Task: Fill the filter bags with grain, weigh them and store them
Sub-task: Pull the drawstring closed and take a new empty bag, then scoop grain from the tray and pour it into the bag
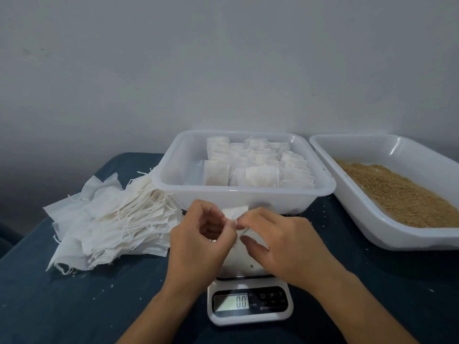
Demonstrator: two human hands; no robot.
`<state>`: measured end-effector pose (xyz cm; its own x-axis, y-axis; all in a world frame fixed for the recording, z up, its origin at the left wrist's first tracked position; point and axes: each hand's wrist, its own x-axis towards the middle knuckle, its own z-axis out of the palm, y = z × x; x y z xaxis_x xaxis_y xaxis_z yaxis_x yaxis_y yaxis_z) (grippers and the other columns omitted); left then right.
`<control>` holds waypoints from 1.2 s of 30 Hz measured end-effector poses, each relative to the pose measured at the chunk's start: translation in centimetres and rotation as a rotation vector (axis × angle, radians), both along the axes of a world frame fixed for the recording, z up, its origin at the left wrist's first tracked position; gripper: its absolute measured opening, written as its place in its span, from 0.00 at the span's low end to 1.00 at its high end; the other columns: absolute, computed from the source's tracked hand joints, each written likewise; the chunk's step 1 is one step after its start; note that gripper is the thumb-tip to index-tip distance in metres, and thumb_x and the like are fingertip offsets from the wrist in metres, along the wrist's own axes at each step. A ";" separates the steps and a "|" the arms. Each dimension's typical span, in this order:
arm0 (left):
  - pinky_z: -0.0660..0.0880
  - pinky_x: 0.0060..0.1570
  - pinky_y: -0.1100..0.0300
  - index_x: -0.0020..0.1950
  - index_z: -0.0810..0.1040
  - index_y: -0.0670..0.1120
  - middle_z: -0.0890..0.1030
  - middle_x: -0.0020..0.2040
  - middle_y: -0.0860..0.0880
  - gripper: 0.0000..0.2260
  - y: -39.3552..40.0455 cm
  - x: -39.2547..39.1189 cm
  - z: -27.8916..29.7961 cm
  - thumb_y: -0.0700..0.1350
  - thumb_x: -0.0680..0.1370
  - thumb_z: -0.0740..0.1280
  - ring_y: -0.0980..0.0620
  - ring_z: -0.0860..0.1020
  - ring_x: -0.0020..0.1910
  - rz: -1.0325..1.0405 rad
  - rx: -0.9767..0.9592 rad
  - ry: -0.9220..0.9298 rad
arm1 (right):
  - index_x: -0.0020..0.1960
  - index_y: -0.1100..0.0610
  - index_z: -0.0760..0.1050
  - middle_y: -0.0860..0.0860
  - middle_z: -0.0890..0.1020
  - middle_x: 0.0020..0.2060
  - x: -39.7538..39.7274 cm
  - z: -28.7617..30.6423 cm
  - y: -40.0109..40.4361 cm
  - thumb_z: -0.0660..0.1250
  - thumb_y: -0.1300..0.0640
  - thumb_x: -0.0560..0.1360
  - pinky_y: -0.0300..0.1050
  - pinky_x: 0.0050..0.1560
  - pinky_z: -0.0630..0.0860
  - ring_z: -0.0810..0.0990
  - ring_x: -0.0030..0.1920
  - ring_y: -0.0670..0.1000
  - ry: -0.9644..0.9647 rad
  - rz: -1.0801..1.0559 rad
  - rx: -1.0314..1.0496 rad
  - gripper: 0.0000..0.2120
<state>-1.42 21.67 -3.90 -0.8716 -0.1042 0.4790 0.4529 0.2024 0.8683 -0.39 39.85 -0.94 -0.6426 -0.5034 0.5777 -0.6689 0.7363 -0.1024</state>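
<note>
Both hands meet above the scale [249,304], which sits near the front edge of the dark blue table [74,294] and reads 0.0. The left hand [198,244] and right hand [280,244] pinch a white filter bag [236,211] between their fingertips, holding it over the scale's platform (whether the bag has grain in it cannot be told). Behind the hands a clear tray [169,180] holds rows of filled bags [258,167]. Toward the right edge, a white tray [352,194] holds brown grain [402,194]. Toward the left edge lies a loose heap of empty bags [111,219] with strings.
</note>
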 end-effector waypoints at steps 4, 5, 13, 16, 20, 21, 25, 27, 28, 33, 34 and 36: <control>0.78 0.40 0.60 0.42 0.77 0.57 0.83 0.39 0.50 0.07 0.0 -0.3 0.6 0.50 0.67 0.73 0.52 0.81 0.37 -0.133 0.152 -0.133 | 0.57 0.48 0.83 0.44 0.81 0.43 0.0 0.8 0.2 0.63 0.49 0.78 0.46 0.30 0.76 0.79 0.35 0.48 -0.150 0.041 0.061 0.13; 0.77 0.42 0.59 0.43 0.78 0.57 0.82 0.39 0.51 0.07 -0.1 -0.4 0.7 0.52 0.67 0.72 0.53 0.80 0.39 -0.162 0.138 -0.141 | 0.57 0.47 0.83 0.43 0.80 0.43 0.1 1.1 0.3 0.63 0.49 0.79 0.44 0.31 0.75 0.77 0.36 0.46 -0.189 0.049 0.059 0.12; 0.74 0.69 0.52 0.74 0.69 0.61 0.78 0.70 0.53 0.28 -1.4 -0.6 2.9 0.58 0.76 0.74 0.51 0.76 0.71 -0.759 -0.047 -0.336 | 0.46 0.47 0.75 0.40 0.81 0.36 0.4 3.9 1.9 0.64 0.53 0.83 0.47 0.34 0.77 0.82 0.33 0.47 -0.550 0.136 -0.158 0.08; 0.73 0.67 0.57 0.74 0.71 0.52 0.79 0.68 0.53 0.23 -0.5 -1.2 4.5 0.45 0.80 0.72 0.54 0.76 0.69 -0.902 -0.209 -0.293 | 0.48 0.53 0.75 0.50 0.80 0.35 0.7 4.6 2.5 0.63 0.48 0.83 0.50 0.34 0.77 0.80 0.30 0.50 -0.586 0.132 -0.178 0.10; 0.78 0.61 0.49 0.66 0.77 0.52 0.81 0.57 0.51 0.16 0.6 -1.9 5.8 0.42 0.79 0.71 0.52 0.80 0.58 -1.019 -0.148 -0.455 | 0.47 0.50 0.76 0.49 0.81 0.35 0.9 5.9 3.8 0.63 0.47 0.82 0.38 0.30 0.74 0.81 0.29 0.48 -0.601 0.141 -0.160 0.09; 0.79 0.60 0.49 0.64 0.79 0.53 0.81 0.54 0.50 0.15 0.8 -2.1 5.8 0.44 0.77 0.72 0.52 0.80 0.55 -1.052 -0.113 -0.512 | 0.44 0.47 0.76 0.48 0.81 0.34 1.1 6.3 4.1 0.63 0.46 0.82 0.38 0.31 0.75 0.82 0.29 0.48 -0.614 0.143 -0.158 0.10; 0.80 0.52 0.58 0.53 0.80 0.55 0.80 0.46 0.55 0.10 2.3 -2.5 5.8 0.41 0.75 0.71 0.57 0.80 0.46 -1.194 -0.176 -0.556 | 0.38 0.44 0.76 0.43 0.81 0.34 1.4 7.5 5.1 0.63 0.44 0.82 0.36 0.35 0.74 0.83 0.34 0.48 -0.634 0.171 -0.088 0.15; 0.78 0.48 0.60 0.50 0.79 0.51 0.78 0.44 0.54 0.08 3.1 -2.5 5.4 0.41 0.74 0.71 0.58 0.78 0.44 -1.198 -0.182 -0.557 | 0.38 0.47 0.77 0.41 0.78 0.35 1.5 7.9 5.3 0.61 0.41 0.82 0.36 0.37 0.71 0.78 0.37 0.50 -0.580 0.172 -0.020 0.18; 0.77 0.47 0.60 0.49 0.78 0.50 0.78 0.42 0.54 0.07 3.4 -2.5 5.0 0.42 0.73 0.71 0.57 0.77 0.42 -1.166 -0.167 -0.550 | 0.39 0.48 0.78 0.42 0.77 0.36 1.7 8.1 5.5 0.60 0.39 0.82 0.36 0.38 0.70 0.77 0.38 0.50 -0.564 0.165 0.007 0.19; 0.75 0.49 0.55 0.53 0.80 0.52 0.79 0.44 0.53 0.15 4.0 -2.7 3.0 0.51 0.69 0.77 0.54 0.77 0.45 -0.859 -0.069 -0.474 | 0.54 0.35 0.81 0.35 0.84 0.40 2.1 10.1 8.8 0.62 0.31 0.76 0.33 0.39 0.78 0.83 0.37 0.41 -0.562 -0.113 -0.166 0.14; 0.75 0.50 0.54 0.52 0.81 0.56 0.79 0.44 0.54 0.14 4.1 -2.8 2.7 0.52 0.69 0.77 0.55 0.77 0.45 -0.825 -0.077 -0.450 | 0.53 0.35 0.81 0.35 0.85 0.41 1.3 10.2 10.3 0.65 0.33 0.76 0.34 0.37 0.79 0.83 0.36 0.40 -0.509 -0.221 -0.283 0.11; 0.75 0.51 0.52 0.53 0.80 0.57 0.80 0.45 0.53 0.14 4.4 -2.8 2.3 0.53 0.70 0.78 0.54 0.78 0.46 -0.793 -0.084 -0.404 | 0.54 0.39 0.81 0.39 0.85 0.44 -1.1 10.0 14.5 0.69 0.39 0.78 0.38 0.39 0.79 0.83 0.41 0.41 -0.388 -0.549 -0.380 0.08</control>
<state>-4.23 26.12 -1.57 -0.7763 0.6226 0.0988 0.1497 0.0298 0.9883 -1.48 54.37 9.02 -0.9347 0.1334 0.3295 -0.0828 0.8197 -0.5668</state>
